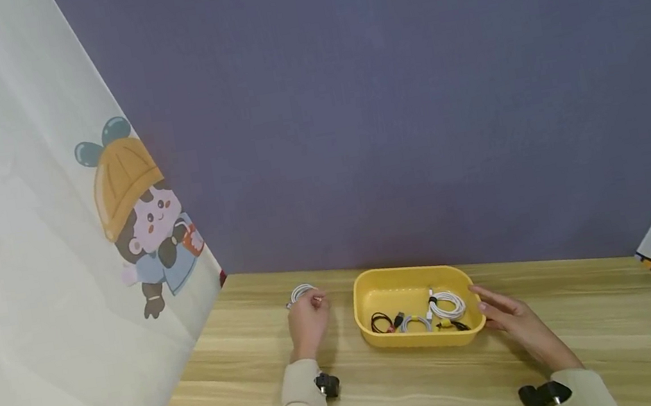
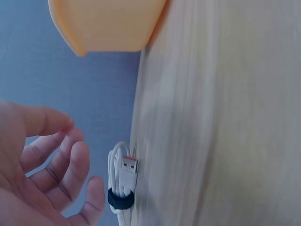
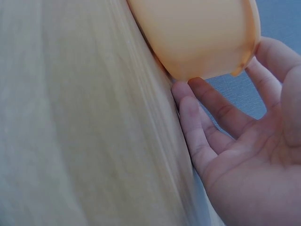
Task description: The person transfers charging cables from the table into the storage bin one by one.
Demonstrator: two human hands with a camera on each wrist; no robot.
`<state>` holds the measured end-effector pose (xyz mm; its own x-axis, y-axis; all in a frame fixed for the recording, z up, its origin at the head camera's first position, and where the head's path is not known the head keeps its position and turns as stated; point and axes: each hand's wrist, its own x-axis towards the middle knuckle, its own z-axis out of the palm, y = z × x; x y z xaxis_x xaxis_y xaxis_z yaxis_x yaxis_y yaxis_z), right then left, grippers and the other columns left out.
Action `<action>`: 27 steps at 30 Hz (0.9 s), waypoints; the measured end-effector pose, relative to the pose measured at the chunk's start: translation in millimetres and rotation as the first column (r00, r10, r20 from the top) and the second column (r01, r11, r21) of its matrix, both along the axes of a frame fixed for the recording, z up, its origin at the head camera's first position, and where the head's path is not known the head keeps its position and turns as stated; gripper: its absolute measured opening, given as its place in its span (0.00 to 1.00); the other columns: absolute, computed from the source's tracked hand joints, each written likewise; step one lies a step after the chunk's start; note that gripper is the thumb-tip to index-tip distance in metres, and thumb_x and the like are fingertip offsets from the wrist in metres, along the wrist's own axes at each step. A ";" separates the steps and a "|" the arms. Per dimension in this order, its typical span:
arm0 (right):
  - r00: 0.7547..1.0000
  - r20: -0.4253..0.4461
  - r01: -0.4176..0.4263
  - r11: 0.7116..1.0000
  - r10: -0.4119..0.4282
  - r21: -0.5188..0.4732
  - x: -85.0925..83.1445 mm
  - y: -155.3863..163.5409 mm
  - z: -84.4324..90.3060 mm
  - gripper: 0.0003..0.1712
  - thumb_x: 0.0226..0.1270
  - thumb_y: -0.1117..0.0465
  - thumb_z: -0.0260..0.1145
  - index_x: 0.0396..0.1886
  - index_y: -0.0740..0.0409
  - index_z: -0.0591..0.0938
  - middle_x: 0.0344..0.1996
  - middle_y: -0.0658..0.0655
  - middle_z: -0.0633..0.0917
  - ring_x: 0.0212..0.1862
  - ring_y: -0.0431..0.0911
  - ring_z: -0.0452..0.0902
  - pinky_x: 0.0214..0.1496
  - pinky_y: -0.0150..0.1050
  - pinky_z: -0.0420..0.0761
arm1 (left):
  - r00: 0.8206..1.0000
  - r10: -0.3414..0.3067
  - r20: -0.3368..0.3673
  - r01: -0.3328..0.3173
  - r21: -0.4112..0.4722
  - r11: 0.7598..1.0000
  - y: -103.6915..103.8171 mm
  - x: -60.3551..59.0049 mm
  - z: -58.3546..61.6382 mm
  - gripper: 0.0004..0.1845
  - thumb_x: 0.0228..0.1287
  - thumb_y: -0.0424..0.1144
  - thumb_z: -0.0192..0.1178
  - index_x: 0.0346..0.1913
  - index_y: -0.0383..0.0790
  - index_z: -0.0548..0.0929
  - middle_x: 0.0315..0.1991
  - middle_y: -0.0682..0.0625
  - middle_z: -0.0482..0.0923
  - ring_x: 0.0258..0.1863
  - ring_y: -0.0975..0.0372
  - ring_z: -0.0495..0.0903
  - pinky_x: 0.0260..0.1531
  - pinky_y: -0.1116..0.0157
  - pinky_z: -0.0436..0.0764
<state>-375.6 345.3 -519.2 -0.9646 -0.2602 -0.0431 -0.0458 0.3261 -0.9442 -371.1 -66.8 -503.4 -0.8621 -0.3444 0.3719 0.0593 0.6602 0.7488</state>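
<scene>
Looking down at a wooden table (image 1: 603,330), we saw our left hand (image 1: 307,319) hovering just beside a coiled white cable (image 1: 301,293) at the far left, well left of a yellow tray (image 1: 370,291). The cable lay just beyond the fingertips, a little to the far side; this hand was much the nearer. Its fingers (image 2: 70,169) were loosely spread and held nothing. The coil was bound by a dark band (image 2: 121,200), its USB plug (image 2: 128,165) with an orange insert pointing toward the tray. Our right hand (image 1: 516,322) rested open against the tray's right end, fingers (image 3: 207,110) straight. Other bundled cables (image 1: 424,314) lay inside.
</scene>
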 end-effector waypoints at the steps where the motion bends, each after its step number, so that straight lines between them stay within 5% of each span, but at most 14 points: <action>1: 1.000 0.000 -0.002 1.000 0.002 0.000 -0.1 0.0 0.0 0.35 0.81 0.45 0.56 0.81 0.47 0.63 0.82 0.60 0.56 0.54 0.13 0.67 0.61 0.45 0.83 | 1.000 0.005 0.014 -0.005 -0.001 1.000 -1.5 0.4 0.3 0.05 0.63 0.35 0.68 0.40 0.41 0.91 0.28 0.50 0.86 0.24 0.61 0.81 0.27 0.59 0.79; 17: 1.000 -0.011 0.007 1.000 -0.007 0.002 -0.6 0.3 -1.8 0.35 0.80 0.45 0.56 0.81 0.48 0.63 0.81 0.62 0.56 0.54 0.14 0.69 0.60 0.44 0.84 | 0.989 0.066 0.135 -0.064 -0.021 0.998 -24.8 1.1 -10.4 0.16 0.60 0.32 0.66 0.52 0.44 0.89 0.29 0.50 0.89 0.20 0.61 0.79 0.18 0.61 0.73; 27: 1.000 -0.017 0.003 1.000 -0.003 0.004 0.6 -0.9 0.2 0.35 0.81 0.45 0.55 0.81 0.49 0.63 0.81 0.62 0.56 0.54 0.14 0.68 0.60 0.42 0.84 | 0.981 0.085 0.174 -0.068 -0.099 0.993 -29.6 2.4 -12.2 0.18 0.60 0.35 0.69 0.55 0.47 0.88 0.34 0.45 0.89 0.28 0.50 0.84 0.24 0.53 0.78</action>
<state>-375.0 344.4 -519.1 -0.9659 -0.2574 -0.0280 -0.0606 0.3297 -0.9421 -368.7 -96.4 -515.6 -0.8897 -0.3831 0.2481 -0.1226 0.7242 0.6786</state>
